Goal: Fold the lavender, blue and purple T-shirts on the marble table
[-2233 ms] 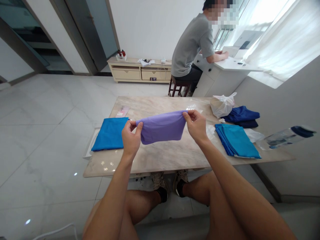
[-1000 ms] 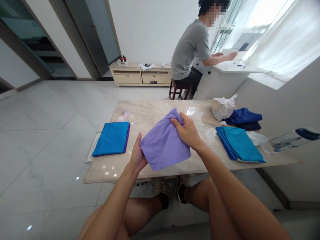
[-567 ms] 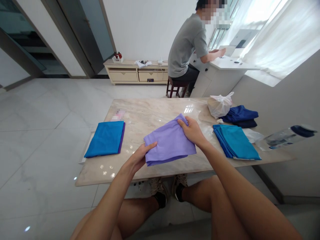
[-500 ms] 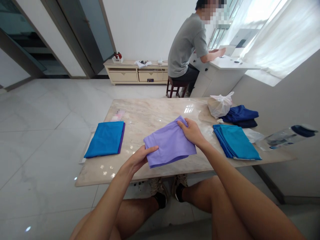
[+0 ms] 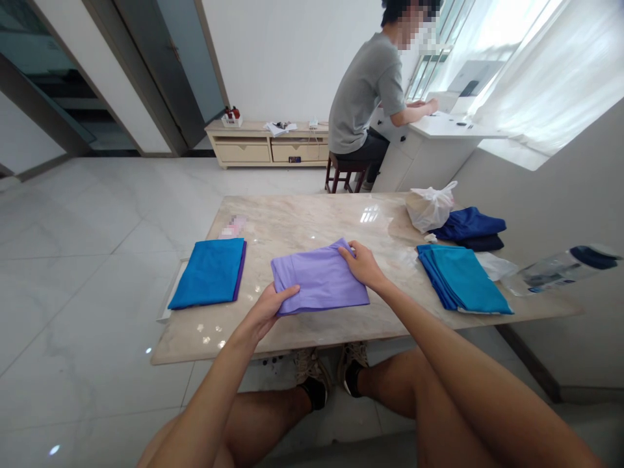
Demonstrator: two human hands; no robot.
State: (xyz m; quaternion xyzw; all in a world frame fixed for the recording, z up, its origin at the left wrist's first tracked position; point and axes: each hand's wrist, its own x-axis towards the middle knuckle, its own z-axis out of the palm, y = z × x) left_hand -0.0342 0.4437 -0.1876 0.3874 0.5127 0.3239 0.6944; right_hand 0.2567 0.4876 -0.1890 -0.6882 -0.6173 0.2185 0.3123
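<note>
While both hands support it, the folded lilac cloth [image 5: 319, 279] is positioned over the middle of the marble-patterned table [image 5: 287, 221]; whether its underside contacts the surface cannot be determined. The left hand [image 5: 263, 311] is clamped on the left end, thumb on top, fingers beneath. The right hand [image 5: 365, 265] pinches the far right corner between thumb and fingers.

Compared with half a second ago, the cloth has shifted slightly left, and its near edge, previously sloped and sagging open, now runs closer to level with the layers nearer together. As a judgement, the fold is now flatter and better aligned, with the cloth under two-handed control.

The folded blue cloth [image 5: 209, 270], purple layer [image 5: 240, 283] showing at its right edge, rests left. The folded teal stack [image 5: 470, 279] rests right. Neither hand touches these items.
</note>
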